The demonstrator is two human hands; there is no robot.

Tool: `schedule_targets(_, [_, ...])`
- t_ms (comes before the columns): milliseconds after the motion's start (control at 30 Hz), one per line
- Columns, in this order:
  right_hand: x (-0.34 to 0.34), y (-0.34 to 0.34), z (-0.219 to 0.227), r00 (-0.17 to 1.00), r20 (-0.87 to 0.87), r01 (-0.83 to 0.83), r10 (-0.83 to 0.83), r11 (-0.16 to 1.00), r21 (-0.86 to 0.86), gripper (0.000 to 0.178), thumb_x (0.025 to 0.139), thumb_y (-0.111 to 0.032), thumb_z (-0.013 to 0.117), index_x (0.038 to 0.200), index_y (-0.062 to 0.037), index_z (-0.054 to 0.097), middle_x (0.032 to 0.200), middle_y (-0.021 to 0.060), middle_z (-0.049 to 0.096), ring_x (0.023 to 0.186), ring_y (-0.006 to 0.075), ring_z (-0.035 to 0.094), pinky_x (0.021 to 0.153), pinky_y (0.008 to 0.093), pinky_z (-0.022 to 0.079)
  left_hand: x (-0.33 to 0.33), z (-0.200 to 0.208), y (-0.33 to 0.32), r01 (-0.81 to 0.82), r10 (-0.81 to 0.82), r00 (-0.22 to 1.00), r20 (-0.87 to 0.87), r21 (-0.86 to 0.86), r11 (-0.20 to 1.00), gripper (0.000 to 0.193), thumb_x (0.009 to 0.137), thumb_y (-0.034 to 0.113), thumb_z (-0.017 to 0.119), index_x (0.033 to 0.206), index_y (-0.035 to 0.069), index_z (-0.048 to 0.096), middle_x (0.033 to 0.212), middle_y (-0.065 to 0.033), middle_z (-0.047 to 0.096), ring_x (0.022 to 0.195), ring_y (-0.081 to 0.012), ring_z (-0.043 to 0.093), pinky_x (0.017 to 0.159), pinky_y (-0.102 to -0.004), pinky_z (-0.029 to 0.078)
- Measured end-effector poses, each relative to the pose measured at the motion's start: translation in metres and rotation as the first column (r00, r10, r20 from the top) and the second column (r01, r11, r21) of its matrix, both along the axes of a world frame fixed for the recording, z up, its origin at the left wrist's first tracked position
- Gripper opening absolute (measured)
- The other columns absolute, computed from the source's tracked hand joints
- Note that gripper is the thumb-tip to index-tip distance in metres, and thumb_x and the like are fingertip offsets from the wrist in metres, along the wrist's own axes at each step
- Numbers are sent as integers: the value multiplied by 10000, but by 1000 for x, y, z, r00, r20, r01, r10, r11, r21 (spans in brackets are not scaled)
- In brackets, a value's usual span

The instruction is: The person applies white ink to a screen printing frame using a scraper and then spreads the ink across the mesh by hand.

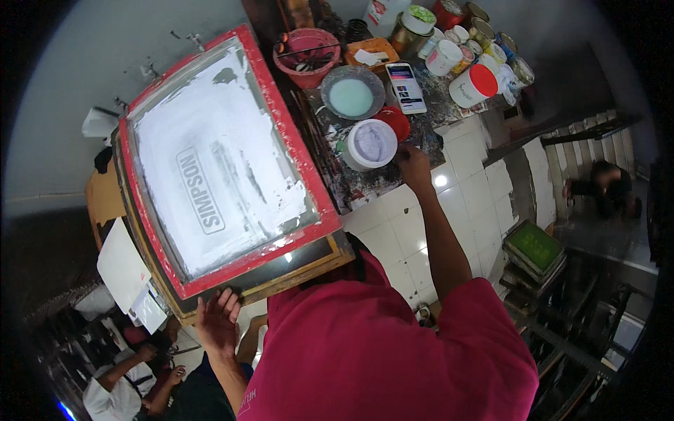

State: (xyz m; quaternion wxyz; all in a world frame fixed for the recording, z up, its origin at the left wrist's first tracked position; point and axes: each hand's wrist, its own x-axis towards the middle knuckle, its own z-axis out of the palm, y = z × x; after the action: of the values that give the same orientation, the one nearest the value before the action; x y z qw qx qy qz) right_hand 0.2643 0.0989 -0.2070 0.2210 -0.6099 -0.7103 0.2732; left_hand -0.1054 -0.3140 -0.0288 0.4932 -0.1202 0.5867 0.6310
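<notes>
A silkscreen frame [286, 133] with red edges lies tilted on a dark board with a wooden rim [295, 272]. Its pale mesh [210, 126] carries white ink smears and a boxed lettering design. My left hand [219, 324] is at the near rim of the board, fingers apart and holding nothing. A white tub [372, 145] of pale lilac ink stands on the paint-stained bench to the right. Beside it, my right hand [414, 167] has its fingers curled in; what they hold, if anything, is hidden. A red lid [394, 123] lies just behind the tub.
Behind the tub are a grey bowl [352, 92] of pale green liquid, a phone [406, 88] and a pink bucket [307, 57]. Several paint cans and a red-lidded tub [474, 85] crowd the bench's far end. Other people sit at lower left and far right.
</notes>
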Motion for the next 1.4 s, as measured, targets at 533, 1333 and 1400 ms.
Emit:
schedule_targets(533, [0,42,28,945,216,-281,247,948,147,135,814,-130,641,934,-95,692,931,165,663,869,359,654,749,454,533,-9,7,22,-88,92,994,65,-69,994,593,962,474,558,1281,-20,482,1219,-190,595,1127,-305,596,944,-440,508])
schedule_targets(1333, [-34,11,164,931,-364,-181,12,883,-434,401,958,-250,629,1246,28,608,725,55,611,587,92,540,521,286,437,-17,1,24,-126,135,989,63,-126,984,449,960,443,583,1080,12,558,1055,-177,652,1007,-308,635,906,-431,513])
schedule_targets(1400, [-42,12,172,953,-302,-136,-6,884,-447,401,968,-253,604,1257,26,605,714,80,610,582,104,546,530,295,445,-12,1,27,-162,172,983,60,-136,977,421,956,433,595,1062,26,571,1039,-172,657,991,-305,639,903,-429,512])
